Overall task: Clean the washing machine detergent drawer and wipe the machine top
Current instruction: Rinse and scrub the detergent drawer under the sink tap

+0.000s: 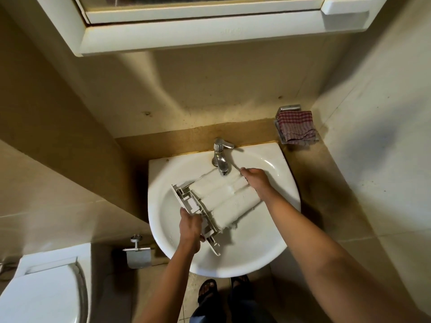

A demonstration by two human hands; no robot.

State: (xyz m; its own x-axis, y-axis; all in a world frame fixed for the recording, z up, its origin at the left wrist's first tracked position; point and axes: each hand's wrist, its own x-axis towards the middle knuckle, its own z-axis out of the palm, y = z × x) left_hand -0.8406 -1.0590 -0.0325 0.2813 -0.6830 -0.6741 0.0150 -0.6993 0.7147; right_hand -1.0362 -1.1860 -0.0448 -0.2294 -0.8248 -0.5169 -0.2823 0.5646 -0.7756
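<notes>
So the drawer is out of the machine and held over the sink in both hands. The left hand has its grip closed round the front panel end, fingers curled over the edge of the faceplate. The right hand has its grip closed on the opposite, back end, fingers wrapped over the rim.

Between the two grips the drawer runs slantwise across the bowl. It looks turned bottom-up to me, since I'm seeing the rounded undersides of the compartments rather than into them. The tap sits just beyond the right grip, with its spout right above the back end of the drawer. I can't tell whether water is running, there's no clear stream.

Progress-wise I'd call this somewhere in part one: the drawer is pulled and at the sink, at the rinsing stage. There's what looks like ragged whitish crust along the drawer's edge near the left grip, so I wouldn't call it clean.

Left to do, as far as I can judge:
- finish washing it
- do the insides
- put it back
- wipe the machine top

The machine isn't in view at all. A checked cloth sits in a wall holder well off to the right of the right grip, untouched. It's probably for the wiping.
</notes>
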